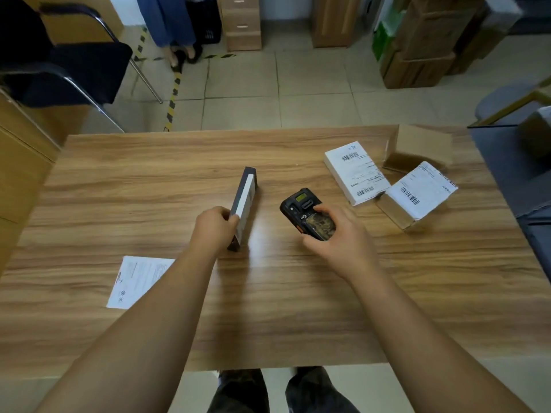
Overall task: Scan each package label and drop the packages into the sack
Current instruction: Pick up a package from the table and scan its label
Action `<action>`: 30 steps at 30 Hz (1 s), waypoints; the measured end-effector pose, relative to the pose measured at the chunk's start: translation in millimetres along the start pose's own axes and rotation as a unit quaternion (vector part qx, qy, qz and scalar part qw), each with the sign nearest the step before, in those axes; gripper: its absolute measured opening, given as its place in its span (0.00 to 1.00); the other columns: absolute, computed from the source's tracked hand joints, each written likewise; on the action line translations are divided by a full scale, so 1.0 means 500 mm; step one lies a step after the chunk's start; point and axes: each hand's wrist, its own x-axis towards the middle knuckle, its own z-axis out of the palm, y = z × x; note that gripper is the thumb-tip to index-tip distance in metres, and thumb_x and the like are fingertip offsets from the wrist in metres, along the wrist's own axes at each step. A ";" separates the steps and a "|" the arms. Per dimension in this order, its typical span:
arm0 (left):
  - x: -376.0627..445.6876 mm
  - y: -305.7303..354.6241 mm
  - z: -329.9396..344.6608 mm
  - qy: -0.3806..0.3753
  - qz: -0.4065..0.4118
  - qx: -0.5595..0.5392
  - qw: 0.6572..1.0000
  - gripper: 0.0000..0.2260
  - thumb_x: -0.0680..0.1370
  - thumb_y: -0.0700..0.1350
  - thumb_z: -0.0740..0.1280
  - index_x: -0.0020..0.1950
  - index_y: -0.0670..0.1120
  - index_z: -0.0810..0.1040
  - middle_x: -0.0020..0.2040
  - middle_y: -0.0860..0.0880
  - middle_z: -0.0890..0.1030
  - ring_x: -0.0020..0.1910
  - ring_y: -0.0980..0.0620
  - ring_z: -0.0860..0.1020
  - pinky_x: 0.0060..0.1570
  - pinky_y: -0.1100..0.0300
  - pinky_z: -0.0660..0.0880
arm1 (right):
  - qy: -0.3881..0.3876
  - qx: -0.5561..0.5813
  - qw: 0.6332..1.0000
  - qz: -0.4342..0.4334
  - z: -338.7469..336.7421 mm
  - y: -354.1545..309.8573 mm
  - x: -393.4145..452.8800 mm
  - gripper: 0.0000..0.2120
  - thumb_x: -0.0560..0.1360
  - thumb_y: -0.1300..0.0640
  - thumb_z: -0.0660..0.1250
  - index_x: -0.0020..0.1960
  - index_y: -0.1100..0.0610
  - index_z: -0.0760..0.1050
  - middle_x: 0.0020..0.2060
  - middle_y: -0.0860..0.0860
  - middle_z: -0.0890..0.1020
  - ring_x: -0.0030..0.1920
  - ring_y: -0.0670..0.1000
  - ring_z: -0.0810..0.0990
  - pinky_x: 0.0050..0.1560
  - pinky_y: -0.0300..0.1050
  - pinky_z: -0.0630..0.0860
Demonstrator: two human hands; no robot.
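Fingers of my left hand [215,226] pinch the near end of a slim package [244,204], tipped up on its long edge on the wooden table [149,186]. Right hand [338,234] curls round the handheld scanner [307,214]. Three labelled packages [356,172] lie far right.

- The surface [149,180] looks like wood-grain laminate, smooth with a soft sheen.
- The scanner [304,210] is matt black plastic, with an orange side button.
- The slim box [246,198] is smooth card, dark with a white face.
- The white box [354,171] carries a paper label.
- The brown boxes [417,150] are matt cardboard.
- The sheet [134,278] is printed paper.
- The floor [298,84] is smooth pale tile.
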 end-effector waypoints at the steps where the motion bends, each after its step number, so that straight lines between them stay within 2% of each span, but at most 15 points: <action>1: -0.003 0.003 -0.001 0.004 0.003 0.011 1.000 0.19 0.79 0.49 0.66 0.66 0.39 0.76 0.61 0.41 0.80 0.56 0.43 0.79 0.52 0.55 0.76 | -0.004 0.000 1.000 -0.002 -0.007 -0.002 0.000 0.28 0.66 0.44 0.75 0.64 0.42 0.72 0.53 0.39 0.72 0.55 0.44 0.75 0.51 0.45 0.74; 3: -0.012 0.008 -0.001 -0.012 -0.002 0.013 1.000 0.24 0.77 0.53 0.70 0.67 0.39 0.74 0.60 0.44 0.79 0.55 0.44 0.78 0.49 0.56 0.74 | -0.007 0.004 1.000 -0.008 -0.022 -0.006 0.001 0.28 0.66 0.43 0.74 0.64 0.41 0.72 0.54 0.38 0.73 0.55 0.44 0.75 0.53 0.46 0.75; 5: -0.017 0.009 0.003 -0.030 -0.007 0.016 0.999 0.20 0.76 0.51 0.71 0.62 0.40 0.76 0.52 0.46 0.80 0.48 0.46 0.80 0.45 0.53 0.78 | -0.004 0.006 1.000 -0.022 -0.038 -0.008 0.003 0.28 0.65 0.44 0.75 0.64 0.42 0.72 0.56 0.39 0.75 0.56 0.44 0.75 0.54 0.46 0.75; 7: -0.025 0.014 0.002 -0.017 -0.014 0.035 0.999 0.14 0.77 0.46 0.68 0.60 0.41 0.78 0.50 0.45 0.81 0.46 0.46 0.80 0.44 0.51 0.80 | -0.007 0.002 1.000 -0.028 -0.053 -0.010 0.002 0.28 0.66 0.44 0.75 0.64 0.42 0.72 0.58 0.40 0.75 0.57 0.43 0.74 0.53 0.45 0.74; 9: -0.037 0.026 -0.004 0.015 -0.004 0.013 1.000 0.13 0.78 0.44 0.66 0.61 0.42 0.79 0.51 0.45 0.82 0.46 0.47 0.78 0.39 0.56 0.77 | -0.007 -0.001 0.999 -0.034 -0.071 -0.015 -0.002 0.27 0.66 0.44 0.75 0.64 0.42 0.72 0.57 0.39 0.74 0.56 0.42 0.73 0.51 0.43 0.72; 12: -0.065 0.072 -0.040 0.071 0.037 -0.113 0.990 0.11 0.79 0.44 0.67 0.60 0.45 0.79 0.51 0.51 0.81 0.46 0.52 0.78 0.33 0.68 0.69 | 0.005 0.018 0.999 -0.043 -0.112 -0.038 0.004 0.27 0.66 0.45 0.75 0.63 0.41 0.73 0.53 0.38 0.73 0.54 0.41 0.72 0.52 0.43 0.72; 14: -0.083 0.110 -0.077 0.097 0.073 -0.210 0.970 0.09 0.78 0.43 0.69 0.59 0.47 0.80 0.51 0.53 0.82 0.49 0.53 0.81 0.37 0.69 0.73 | 0.011 0.037 0.998 -0.054 -0.147 -0.066 0.011 0.27 0.66 0.45 0.75 0.63 0.41 0.74 0.53 0.39 0.74 0.54 0.42 0.73 0.54 0.45 0.74; 16: -0.102 0.148 -0.120 0.116 0.104 -0.273 0.949 0.09 0.78 0.42 0.70 0.58 0.47 0.80 0.51 0.52 0.84 0.51 0.53 0.82 0.46 0.61 0.79 | 0.027 0.066 0.995 -0.074 -0.185 -0.100 0.017 0.26 0.65 0.46 0.76 0.62 0.41 0.74 0.52 0.40 0.75 0.54 0.43 0.74 0.53 0.45 0.75; 18: -0.121 0.178 -0.158 0.131 0.124 -0.316 0.931 0.10 0.77 0.41 0.71 0.58 0.46 0.80 0.52 0.51 0.84 0.52 0.53 0.83 0.52 0.55 0.80 | 0.047 0.090 0.991 -0.090 -0.224 -0.135 0.020 0.26 0.64 0.46 0.76 0.61 0.41 0.75 0.50 0.40 0.76 0.52 0.44 0.76 0.52 0.44 0.75; 23: -0.157 0.222 -0.216 0.159 0.157 -0.350 0.910 0.10 0.76 0.41 0.73 0.53 0.52 0.78 0.51 0.53 0.84 0.51 0.54 0.83 0.54 0.50 0.81 | 0.058 0.073 0.988 -0.125 -0.305 -0.199 0.015 0.25 0.63 0.45 0.76 0.59 0.40 0.75 0.53 0.43 0.79 0.52 0.46 0.77 0.49 0.43 0.73; 25: -0.167 0.229 -0.229 0.166 0.159 -0.358 0.905 0.10 0.76 0.41 0.73 0.53 0.52 0.78 0.51 0.53 0.84 0.51 0.54 0.83 0.55 0.49 0.81 | 0.037 0.046 0.989 -0.134 -0.326 -0.214 0.005 0.24 0.63 0.45 0.76 0.58 0.39 0.76 0.53 0.43 0.79 0.51 0.46 0.77 0.47 0.42 0.72; 30: -0.186 0.239 -0.234 0.179 0.161 -0.357 0.903 0.09 0.76 0.40 0.72 0.52 0.52 0.77 0.52 0.52 0.84 0.51 0.53 0.83 0.56 0.48 0.80 | -0.017 0.034 0.991 -0.131 -0.349 -0.221 -0.012 0.21 0.60 0.43 0.76 0.51 0.37 0.74 0.51 0.44 0.80 0.45 0.45 0.79 0.41 0.41 0.76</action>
